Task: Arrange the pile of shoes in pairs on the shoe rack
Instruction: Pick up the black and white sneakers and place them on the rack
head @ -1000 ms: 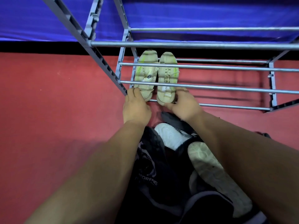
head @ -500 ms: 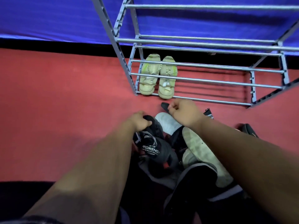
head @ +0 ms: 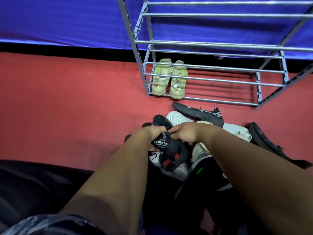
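A pair of cream sandals (head: 168, 78) stands side by side at the left end of the bottom tier of the grey metal shoe rack (head: 211, 80). In front of the rack lies a pile of shoes (head: 199, 150) on the red floor. My left hand (head: 153, 133) and my right hand (head: 185, 134) both grip a black sandal with white lettering (head: 166, 146) on top of the pile. White sneakers (head: 176, 117) and a dark grey knit shoe (head: 198, 114) lie just beyond my hands.
A black shoe (head: 264, 141) lies to the right of the pile. A blue wall (head: 67, 21) with a black skirting runs behind the rack. The rack's upper tiers and the right part of its bottom tier hold nothing. Dark cloth (head: 30, 184) fills the lower left.
Both hands left the cream sandals on the rack, drew back to the pile and took hold of the black lettered sandal. The camera pulled back from the rack.
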A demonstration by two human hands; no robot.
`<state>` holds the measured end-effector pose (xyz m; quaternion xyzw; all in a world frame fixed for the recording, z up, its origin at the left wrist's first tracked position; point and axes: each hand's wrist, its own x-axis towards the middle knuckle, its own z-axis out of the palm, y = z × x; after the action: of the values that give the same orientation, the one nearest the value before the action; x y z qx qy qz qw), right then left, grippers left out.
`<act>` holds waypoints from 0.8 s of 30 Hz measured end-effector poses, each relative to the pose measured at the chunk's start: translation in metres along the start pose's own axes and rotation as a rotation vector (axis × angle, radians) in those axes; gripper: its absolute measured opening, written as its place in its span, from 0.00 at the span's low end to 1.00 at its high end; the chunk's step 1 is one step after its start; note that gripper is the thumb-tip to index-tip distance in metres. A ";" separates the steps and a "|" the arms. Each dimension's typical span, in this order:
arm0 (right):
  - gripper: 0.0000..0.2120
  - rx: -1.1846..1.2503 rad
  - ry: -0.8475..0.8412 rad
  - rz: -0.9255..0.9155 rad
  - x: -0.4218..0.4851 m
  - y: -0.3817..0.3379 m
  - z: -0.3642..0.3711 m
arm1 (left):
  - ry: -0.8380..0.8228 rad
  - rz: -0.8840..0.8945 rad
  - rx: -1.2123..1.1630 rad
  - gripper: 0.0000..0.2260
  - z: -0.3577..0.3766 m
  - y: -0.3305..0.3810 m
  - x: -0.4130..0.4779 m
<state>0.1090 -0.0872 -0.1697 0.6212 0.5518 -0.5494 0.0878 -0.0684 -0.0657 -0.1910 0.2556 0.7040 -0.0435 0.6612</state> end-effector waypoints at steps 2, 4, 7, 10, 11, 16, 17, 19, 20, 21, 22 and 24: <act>0.22 0.083 -0.015 0.002 -0.005 0.005 0.001 | 0.064 0.059 -0.024 0.19 -0.003 -0.002 -0.008; 0.26 0.004 -0.008 0.017 -0.011 0.010 0.004 | 0.179 0.166 -0.014 0.17 -0.010 -0.001 -0.017; 0.38 -0.112 0.005 0.067 -0.016 0.015 0.020 | 0.366 0.312 -0.023 0.17 -0.025 0.001 -0.019; 0.40 -0.263 0.098 0.063 -0.015 0.019 0.044 | 0.500 0.436 0.010 0.28 -0.034 0.001 -0.023; 0.42 -0.320 0.134 0.054 -0.015 0.021 0.052 | 0.534 0.418 0.040 0.28 -0.036 -0.003 -0.025; 0.50 -0.342 0.179 0.004 -0.018 0.021 0.078 | 0.564 0.165 0.188 0.23 -0.062 -0.045 0.005; 0.51 -0.348 0.181 0.005 -0.018 0.020 0.080 | 0.523 0.106 0.257 0.24 -0.067 -0.055 0.019; 0.53 -0.354 0.198 -0.001 -0.019 0.021 0.079 | 0.355 0.033 0.306 0.14 -0.059 -0.069 0.018; 0.52 -0.355 0.220 -0.013 -0.020 0.022 0.078 | 0.281 0.004 0.283 0.09 -0.052 -0.074 0.010; 0.51 -0.355 0.247 -0.026 -0.021 0.022 0.078 | 0.242 -0.016 0.247 0.07 -0.045 -0.076 -0.002; 0.50 -0.354 0.271 -0.036 -0.023 0.022 0.077 | 0.203 -0.049 0.243 0.07 -0.041 -0.078 -0.008; 0.51 -0.368 0.331 -0.056 -0.026 0.019 0.078 | 0.205 -0.034 0.244 0.10 -0.039 -0.083 -0.003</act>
<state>0.0838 -0.1654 -0.1881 0.6610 0.6663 -0.3325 0.0926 -0.1387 -0.1227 -0.2061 0.3254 0.7616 -0.1136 0.5489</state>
